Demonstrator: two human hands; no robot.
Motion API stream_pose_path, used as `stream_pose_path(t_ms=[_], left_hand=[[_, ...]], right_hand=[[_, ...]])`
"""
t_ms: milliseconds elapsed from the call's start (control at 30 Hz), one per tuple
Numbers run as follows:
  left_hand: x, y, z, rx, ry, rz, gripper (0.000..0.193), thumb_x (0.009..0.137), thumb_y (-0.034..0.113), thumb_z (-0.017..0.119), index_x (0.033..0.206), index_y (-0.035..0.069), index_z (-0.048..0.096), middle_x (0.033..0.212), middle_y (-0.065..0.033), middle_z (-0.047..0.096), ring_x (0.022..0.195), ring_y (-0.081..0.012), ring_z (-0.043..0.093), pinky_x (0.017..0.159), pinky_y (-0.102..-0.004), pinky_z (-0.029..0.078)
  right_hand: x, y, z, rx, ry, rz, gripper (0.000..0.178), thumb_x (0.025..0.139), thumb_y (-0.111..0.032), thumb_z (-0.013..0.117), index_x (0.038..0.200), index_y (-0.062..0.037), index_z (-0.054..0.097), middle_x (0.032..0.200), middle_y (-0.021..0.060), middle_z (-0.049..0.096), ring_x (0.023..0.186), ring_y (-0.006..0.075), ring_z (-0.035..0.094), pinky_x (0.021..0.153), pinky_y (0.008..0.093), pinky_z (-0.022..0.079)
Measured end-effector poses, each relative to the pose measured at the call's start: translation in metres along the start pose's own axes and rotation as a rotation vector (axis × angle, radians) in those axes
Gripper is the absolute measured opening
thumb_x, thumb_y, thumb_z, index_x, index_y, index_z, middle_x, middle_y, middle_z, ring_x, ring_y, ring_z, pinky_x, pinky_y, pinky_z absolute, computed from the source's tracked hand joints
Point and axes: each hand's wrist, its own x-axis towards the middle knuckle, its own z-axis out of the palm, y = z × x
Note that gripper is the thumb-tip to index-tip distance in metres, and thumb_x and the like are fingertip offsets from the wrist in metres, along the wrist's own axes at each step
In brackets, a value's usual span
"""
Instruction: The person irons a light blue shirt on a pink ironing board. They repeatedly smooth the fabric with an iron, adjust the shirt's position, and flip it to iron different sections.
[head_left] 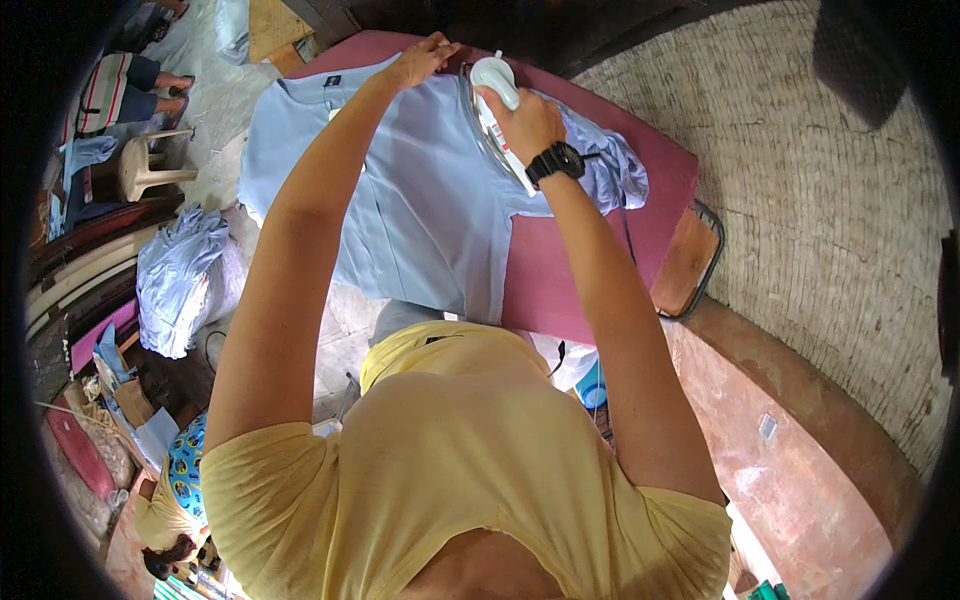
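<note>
A light blue shirt (415, 190) lies spread over a maroon-covered ironing board (655, 190), with its bunched sleeve (615, 170) to the right. My right hand (530, 125) is wrapped round the handle of a white clothes iron (490, 72), which rests on the shirt near the sleeve seam. A black watch (557, 163) sits on that wrist. My left hand (425, 62) lies at the shirt's far edge, left of the iron, its fingers stretched out over the cloth. Whether the fingertips pinch any fabric is too small to tell.
A dark cord (628, 235) trails from the iron down over the board's right part. On the left are a heap of blue clothes (180, 265), a beige plastic stool (145, 172) and a seated person's legs (165, 90). Another person (180, 510) is at lower left. A rough wall (760, 170) rises on the right.
</note>
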Motion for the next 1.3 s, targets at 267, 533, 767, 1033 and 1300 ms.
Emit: stream_pose_path(t_ms=[267, 533, 767, 1033, 1300], left_hand=[[-0.199, 0.107, 0.15, 0.008, 0.359, 0.057, 0.03, 0.085, 0.018, 0.063, 0.103, 0.001, 0.046, 0.09, -0.0209, 0.057, 0.086, -0.0416, 0.057, 0.076, -0.0467, 0.047], [-0.234, 0.112, 0.224, -0.045, 0.269, -0.057, 0.034, 0.076, 0.006, 0.066, 0.104, 0.0, 0.047, 0.084, -0.0223, 0.062, 0.079, -0.0404, 0.062, 0.072, -0.0445, 0.05], [-0.244, 0.11, 0.19, -0.141, 0.163, -0.079, 0.016, 0.074, 0.004, 0.064, 0.088, -0.002, 0.062, 0.08, -0.0197, 0.065, 0.071, -0.0296, 0.065, 0.067, -0.0371, 0.052], [-0.223, 0.098, 0.128, -0.082, 0.462, 0.015, 0.011, 0.081, 0.004, 0.061, 0.092, 0.002, 0.065, 0.086, -0.0134, 0.064, 0.078, -0.0313, 0.061, 0.072, -0.0402, 0.05], [-0.084, 0.059, 0.065, 0.541, 0.554, 0.3, 0.028, 0.086, 0.017, 0.063, 0.112, 0.009, 0.062, 0.109, -0.0114, 0.062, 0.111, -0.0322, 0.054, 0.092, -0.0464, 0.044]], right_hand=[[0.004, 0.0, -0.002, 0.022, 0.042, 0.003, 0.077, 0.08, -0.073, 0.054, 0.092, 0.0007, 0.07, 0.089, 0.0272, 0.068, 0.088, 0.0457, 0.066, 0.077, 0.051, 0.053], [-0.028, 0.009, -0.008, 0.033, -0.037, 0.06, 0.076, 0.08, -0.073, 0.055, 0.097, -0.0005, 0.071, 0.094, 0.0264, 0.069, 0.093, 0.0443, 0.066, 0.079, 0.0513, 0.052], [-0.11, 0.062, -0.026, 0.045, -0.146, 0.058, 0.07, 0.083, -0.067, 0.057, 0.107, -0.0017, 0.068, 0.099, 0.0263, 0.067, 0.095, 0.0452, 0.063, 0.081, 0.0524, 0.05], [-0.16, 0.112, -0.044, 0.048, -0.253, -0.072, 0.063, 0.085, -0.06, 0.06, 0.104, -0.0003, 0.069, 0.093, 0.0255, 0.068, 0.086, 0.0443, 0.065, 0.076, 0.0505, 0.052], [-0.082, 0.049, -0.019, 0.012, -0.176, 0.029, 0.074, 0.081, -0.072, 0.055, 0.103, -0.0025, 0.07, 0.099, 0.027, 0.067, 0.102, 0.0448, 0.06, 0.086, 0.05, 0.049]])
